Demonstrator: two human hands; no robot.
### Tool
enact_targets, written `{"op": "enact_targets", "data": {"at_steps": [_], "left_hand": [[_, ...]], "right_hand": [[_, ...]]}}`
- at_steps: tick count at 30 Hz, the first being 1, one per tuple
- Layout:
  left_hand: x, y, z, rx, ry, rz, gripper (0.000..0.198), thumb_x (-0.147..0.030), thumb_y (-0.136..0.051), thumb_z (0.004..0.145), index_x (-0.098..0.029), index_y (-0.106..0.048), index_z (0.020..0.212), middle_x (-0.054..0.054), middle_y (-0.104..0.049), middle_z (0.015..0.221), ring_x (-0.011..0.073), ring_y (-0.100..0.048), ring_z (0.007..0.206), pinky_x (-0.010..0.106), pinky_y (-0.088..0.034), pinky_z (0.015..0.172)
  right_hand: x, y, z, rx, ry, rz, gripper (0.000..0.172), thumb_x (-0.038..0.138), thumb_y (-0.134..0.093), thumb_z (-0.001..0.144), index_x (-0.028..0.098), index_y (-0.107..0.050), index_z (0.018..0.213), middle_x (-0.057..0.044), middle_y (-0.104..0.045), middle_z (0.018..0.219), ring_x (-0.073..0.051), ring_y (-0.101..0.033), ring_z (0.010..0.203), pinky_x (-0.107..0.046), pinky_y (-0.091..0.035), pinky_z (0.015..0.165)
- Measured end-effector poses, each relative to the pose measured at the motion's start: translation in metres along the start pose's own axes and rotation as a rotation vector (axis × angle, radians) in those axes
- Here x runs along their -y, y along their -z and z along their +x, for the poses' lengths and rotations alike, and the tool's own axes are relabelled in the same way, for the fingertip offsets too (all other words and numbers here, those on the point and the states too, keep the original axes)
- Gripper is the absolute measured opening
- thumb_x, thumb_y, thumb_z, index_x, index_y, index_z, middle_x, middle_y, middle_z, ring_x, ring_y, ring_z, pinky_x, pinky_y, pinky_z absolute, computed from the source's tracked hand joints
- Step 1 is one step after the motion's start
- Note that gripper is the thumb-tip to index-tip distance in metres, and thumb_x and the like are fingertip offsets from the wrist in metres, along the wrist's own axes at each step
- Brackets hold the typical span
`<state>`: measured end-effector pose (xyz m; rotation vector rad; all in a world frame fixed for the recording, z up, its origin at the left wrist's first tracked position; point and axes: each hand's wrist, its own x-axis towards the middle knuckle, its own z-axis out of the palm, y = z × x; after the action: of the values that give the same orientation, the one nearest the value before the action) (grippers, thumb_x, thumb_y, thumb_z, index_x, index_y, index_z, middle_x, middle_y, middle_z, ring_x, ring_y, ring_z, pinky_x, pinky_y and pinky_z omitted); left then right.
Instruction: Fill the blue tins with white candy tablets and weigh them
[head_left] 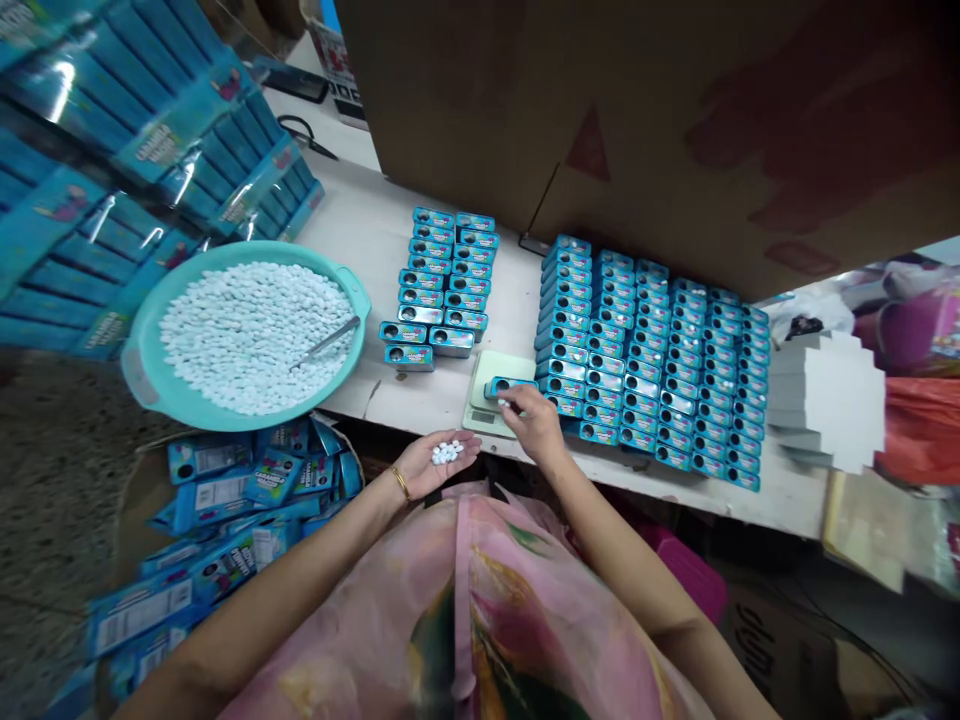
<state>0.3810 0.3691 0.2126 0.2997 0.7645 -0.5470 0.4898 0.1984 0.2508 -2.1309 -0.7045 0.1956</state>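
My left hand (420, 468) lies palm up below the table's front edge, cupping a small heap of white candies (447, 452). Finger and thumb of my right hand (535, 428) are pinched on a white candy (504, 402), just in front of a small blue tin (495, 385). That tin rests on a pale kitchen scale (487, 366), partly hidden by my fingers. Left of the scale stand several blue tins (452, 342) in two uneven columns. Many more blue tins (626, 360) are packed in rows to the right.
A turquoise basin (360, 292) of white candies with a metal spoon (326, 342) stands left. Wrapped blue packs (150, 150) are stacked behind it. Below sits a box of blue packets (217, 495). A large cardboard box (480, 110) borders the back; scissors (309, 138) lie near it.
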Motion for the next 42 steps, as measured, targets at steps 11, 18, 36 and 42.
{"op": "enact_targets", "data": {"at_steps": [11,18,36,42], "left_hand": [[0.003,0.005,-0.005,-0.013,-0.018,-0.046,0.023,-0.015,-0.046,0.08,-0.003,-0.061,0.092,0.017,-0.066,0.093,0.0205,-0.063,0.084,0.032,-0.049,0.08],[0.003,0.011,-0.002,-0.029,-0.042,-0.098,0.023,-0.014,-0.046,0.08,-0.003,-0.06,0.093,0.018,-0.066,0.091,0.021,-0.063,0.083,0.032,-0.051,0.077],[-0.024,0.013,0.004,-0.128,-0.184,-0.207,0.018,-0.019,-0.045,0.083,-0.008,-0.059,0.08,0.009,-0.062,0.07,0.0126,-0.059,0.061,0.021,-0.048,0.05],[-0.043,-0.014,0.018,0.012,-0.309,-0.258,0.02,-0.021,-0.043,0.082,-0.009,-0.06,0.081,0.008,-0.064,0.07,0.0161,-0.06,0.064,0.031,-0.05,0.061]], "right_hand": [[-0.02,0.009,0.013,-0.058,-0.029,-0.018,0.023,0.021,-0.049,0.081,0.024,-0.064,0.098,-0.004,-0.062,0.093,-0.014,-0.058,0.086,-0.027,-0.046,0.079],[0.001,0.013,0.002,-0.081,-0.114,0.081,0.023,0.028,-0.05,0.081,0.022,-0.064,0.099,-0.005,-0.063,0.093,-0.015,-0.058,0.083,-0.03,-0.048,0.074],[-0.002,0.015,0.022,0.193,0.143,-0.412,0.038,0.022,-0.05,0.08,0.016,-0.045,0.117,-0.009,-0.054,0.104,-0.021,-0.048,0.095,-0.033,-0.039,0.081],[0.062,0.013,0.029,0.387,0.363,-0.694,0.041,0.02,-0.045,0.083,0.021,-0.04,0.123,-0.009,-0.053,0.104,-0.023,-0.044,0.089,-0.034,-0.035,0.074]]}}
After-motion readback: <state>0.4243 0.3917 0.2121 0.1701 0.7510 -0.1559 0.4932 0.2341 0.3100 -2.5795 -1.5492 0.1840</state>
